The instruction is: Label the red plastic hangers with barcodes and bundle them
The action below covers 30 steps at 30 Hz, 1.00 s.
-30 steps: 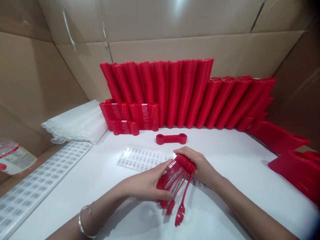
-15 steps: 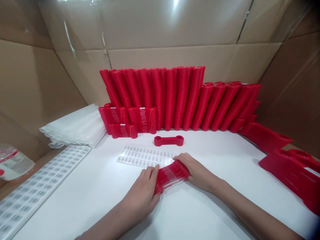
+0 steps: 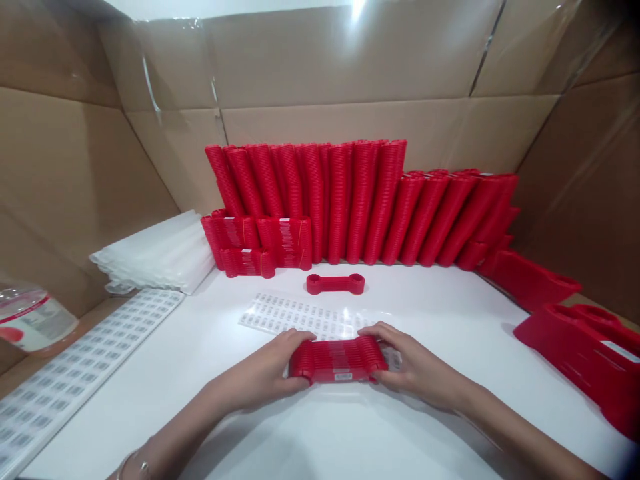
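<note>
Between my hands is a bundle of stacked red plastic pieces, each with two round ends and a narrow middle. Clear film seems to wrap it, and a small barcode label shows on its near face. My left hand grips its left end, fingers on top and thumb at the near side. Around the right end my right hand is closed. Just beyond the bundle lies a sheet of barcode labels, partly covered by the right hand and the bundle. Farther back sits a short red stack of the same shape.
Tall red stacks line the cardboard back wall. Smaller labelled bundles stand at their left. Clear bags, a long label stack and a plastic jar are left. More red bundles lie right.
The bundle has turned from a slant to lie level, and its barcode label now faces me. My hands have moved to its two ends. The view has shifted slightly.
</note>
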Each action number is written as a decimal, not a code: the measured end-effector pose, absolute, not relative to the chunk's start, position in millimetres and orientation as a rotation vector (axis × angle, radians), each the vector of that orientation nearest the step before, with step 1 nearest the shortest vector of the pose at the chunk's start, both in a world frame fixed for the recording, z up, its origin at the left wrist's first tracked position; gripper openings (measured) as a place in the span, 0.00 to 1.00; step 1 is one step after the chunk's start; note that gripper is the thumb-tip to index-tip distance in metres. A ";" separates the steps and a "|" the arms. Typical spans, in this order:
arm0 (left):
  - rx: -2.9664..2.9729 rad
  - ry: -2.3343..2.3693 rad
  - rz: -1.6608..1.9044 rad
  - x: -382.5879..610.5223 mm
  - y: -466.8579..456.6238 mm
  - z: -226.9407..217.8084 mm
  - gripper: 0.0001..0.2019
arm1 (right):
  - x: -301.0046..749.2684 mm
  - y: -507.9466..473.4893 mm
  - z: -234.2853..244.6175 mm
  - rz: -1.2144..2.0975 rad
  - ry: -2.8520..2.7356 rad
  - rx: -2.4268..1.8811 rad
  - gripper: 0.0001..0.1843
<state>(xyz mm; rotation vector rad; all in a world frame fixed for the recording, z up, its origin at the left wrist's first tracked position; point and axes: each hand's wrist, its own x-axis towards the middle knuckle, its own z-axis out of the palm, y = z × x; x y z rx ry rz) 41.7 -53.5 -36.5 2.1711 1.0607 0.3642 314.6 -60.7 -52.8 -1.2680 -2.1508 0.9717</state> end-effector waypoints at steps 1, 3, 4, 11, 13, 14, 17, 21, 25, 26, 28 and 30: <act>2.180 1.051 0.357 41.6 -52.3 -36.6 0.23 | 313.3 -59.9 -53.3 0.969 -2.147 -1.278 0.21; 2.195 1.045 0.353 41.8 -50.6 -38.2 0.24 | 310.8 -59.6 -53.9 0.954 -2.150 -1.288 0.22; 2.199 1.050 0.357 42.2 -50.3 -39.3 0.25 | 309.6 -60.1 -53.9 0.949 -2.155 -1.285 0.22; 2.229 1.016 0.375 41.6 -51.4 -42.9 0.24 | 308.0 -65.8 -54.1 0.952 -2.181 -1.227 0.27; 2.193 1.039 0.395 39.1 -51.3 -41.0 0.25 | 310.1 -64.2 -53.9 1.006 -2.138 -1.232 0.26; 2.157 1.050 0.401 37.6 -50.7 -38.7 0.25 | 311.1 -61.9 -52.4 1.051 -2.112 -1.228 0.26; 1.999 1.040 0.432 32.6 -43.1 -24.2 0.25 | 311.1 -45.5 -38.4 1.230 -2.047 -1.191 0.25; 1.662 1.084 0.637 24.4 -7.3 3.0 0.23 | 295.9 7.6 -1.4 1.344 -1.954 -1.221 0.15; 1.435 1.189 0.885 17.6 54.1 9.9 0.19 | 269.5 81.5 26.8 1.462 -1.921 -1.356 0.07; 1.412 1.224 0.894 17.7 69.6 6.9 0.18 | 264.6 97.8 29.7 1.470 -1.915 -1.396 0.05; 1.376 1.287 0.887 21.8 97.4 -2.6 0.17 | 259.3 124.2 30.0 1.475 -1.910 -1.498 0.06; 1.359 1.335 0.867 30.5 119.5 -14.0 0.17 | 259.1 141.6 24.5 1.454 -1.909 -1.619 0.09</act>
